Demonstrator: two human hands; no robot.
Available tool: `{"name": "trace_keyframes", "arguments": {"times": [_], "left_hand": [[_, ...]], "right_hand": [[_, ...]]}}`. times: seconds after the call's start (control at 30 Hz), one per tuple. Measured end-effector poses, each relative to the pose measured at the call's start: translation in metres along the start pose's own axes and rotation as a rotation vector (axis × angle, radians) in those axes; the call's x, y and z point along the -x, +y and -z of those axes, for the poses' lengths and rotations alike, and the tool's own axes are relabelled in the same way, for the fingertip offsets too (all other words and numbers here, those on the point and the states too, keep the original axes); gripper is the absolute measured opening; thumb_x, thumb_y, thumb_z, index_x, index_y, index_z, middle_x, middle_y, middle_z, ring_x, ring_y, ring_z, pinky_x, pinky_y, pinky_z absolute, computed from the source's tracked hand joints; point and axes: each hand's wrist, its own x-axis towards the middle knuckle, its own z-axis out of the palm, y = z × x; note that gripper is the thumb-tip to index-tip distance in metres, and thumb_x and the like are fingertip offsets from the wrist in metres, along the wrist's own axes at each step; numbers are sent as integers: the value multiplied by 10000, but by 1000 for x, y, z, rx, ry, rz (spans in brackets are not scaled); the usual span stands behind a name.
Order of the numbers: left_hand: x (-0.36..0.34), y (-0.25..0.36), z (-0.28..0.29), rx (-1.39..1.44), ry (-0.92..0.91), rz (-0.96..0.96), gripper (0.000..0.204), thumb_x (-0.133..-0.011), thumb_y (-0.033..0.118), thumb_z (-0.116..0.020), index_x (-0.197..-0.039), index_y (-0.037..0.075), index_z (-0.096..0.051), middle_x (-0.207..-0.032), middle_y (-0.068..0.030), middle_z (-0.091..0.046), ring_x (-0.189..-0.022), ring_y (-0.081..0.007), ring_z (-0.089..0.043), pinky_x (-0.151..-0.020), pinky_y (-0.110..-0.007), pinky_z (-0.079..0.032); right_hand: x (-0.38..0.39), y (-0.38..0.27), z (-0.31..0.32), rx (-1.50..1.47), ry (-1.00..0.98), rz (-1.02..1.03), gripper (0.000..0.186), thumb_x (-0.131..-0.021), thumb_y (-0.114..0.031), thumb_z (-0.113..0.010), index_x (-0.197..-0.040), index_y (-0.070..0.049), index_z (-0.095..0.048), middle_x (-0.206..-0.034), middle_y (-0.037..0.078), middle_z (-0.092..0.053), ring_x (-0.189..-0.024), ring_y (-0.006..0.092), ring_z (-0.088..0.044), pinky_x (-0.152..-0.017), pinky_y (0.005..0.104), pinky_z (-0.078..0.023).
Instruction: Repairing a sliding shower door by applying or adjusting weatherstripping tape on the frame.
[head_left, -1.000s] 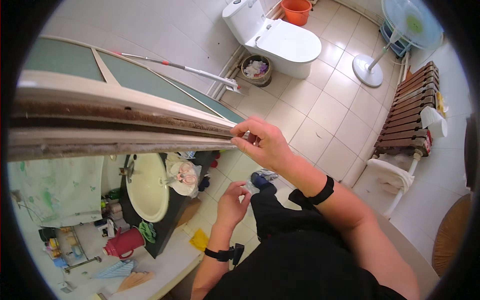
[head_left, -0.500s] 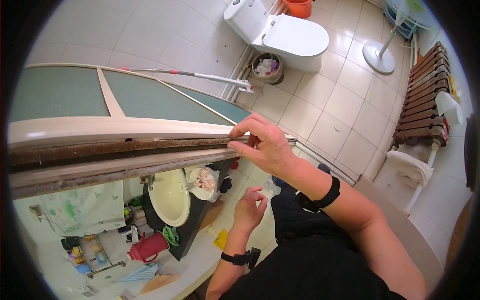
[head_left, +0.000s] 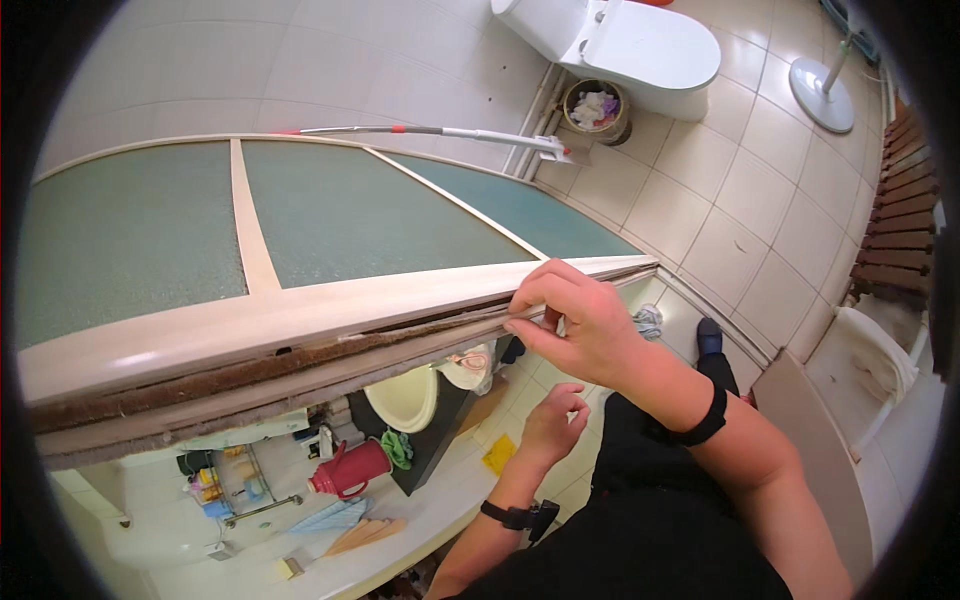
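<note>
A frosted-glass partition in a cream frame crosses the left half of the view. Along its upper edge runs a top rail with a brown, dusty groove and a grey fuzzy edge. My right hand comes in from the right and pinches this rail near its right end, thumb on the near side and forefinger on the far side. Whether something small sits between those fingertips is hidden. Below it my left hand is raised with fingers loosely curled, nothing visible in it and apart from the rail.
Beyond the partition stand a white toilet, a waste bin, a long-handled mop and a fan base. A brown radiator is at the right wall. Below the rail are a washbasin and a red thermos.
The view has shifted, so the toilet and bin sit further right and more glass shows. Right hand stays pinched at the rail; left hand remains curled below. A slippered foot now shows.
</note>
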Motion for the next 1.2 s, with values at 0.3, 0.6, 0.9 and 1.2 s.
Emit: {"name": "trace_keyframes", "arguments": {"times": [0.3, 0.6, 0.9, 1.2], "left_hand": [[-9, 1, 4, -40, -111, 100, 113, -961, 181, -738, -979, 79, -692, -1322, -93, -710, -1132, -358, -709, -940, -443, -572], [-21, -7, 4, -33, -103, 25, 114, -953, 150, -720, -979, 63, -652, -1092, -132, -661, -1012, -379, -688, -851, -470, -556], [-28, -7, 7, -33, -49, 0, 133, -940, 163, -734, -974, 68, -646, -1071, -141, -675, -990, -391, -690, -827, -483, -555], [-32, -12, 0, -25, -73, -43, 125, -944, 184, -731, -970, 74, -678, -1097, -159, -689, -1026, -408, -692, -846, -498, -558]], "right_hand": [[0, 14, 4, -40, 41, 28, 206, -862, -41, -861, -1027, -74, -741, -1011, 64, -682, -598, 112, -621, -559, 263, -491], [-1, 28, 4, 19, 87, 142, 192, -834, -47, -876, -971, -67, -742, -972, 69, -674, -580, 123, -624, -549, 267, -490], [0, 21, 0, 72, 142, -1, 166, -823, -137, -891, -896, -108, -745, -890, 53, -680, -653, 221, -668, -556, 326, -523], [2, 30, 1, -111, 160, -70, 177, -825, -30, -900, -932, -30, -759, -951, 45, -665, -593, 51, -561, -517, 215, -444]]}}
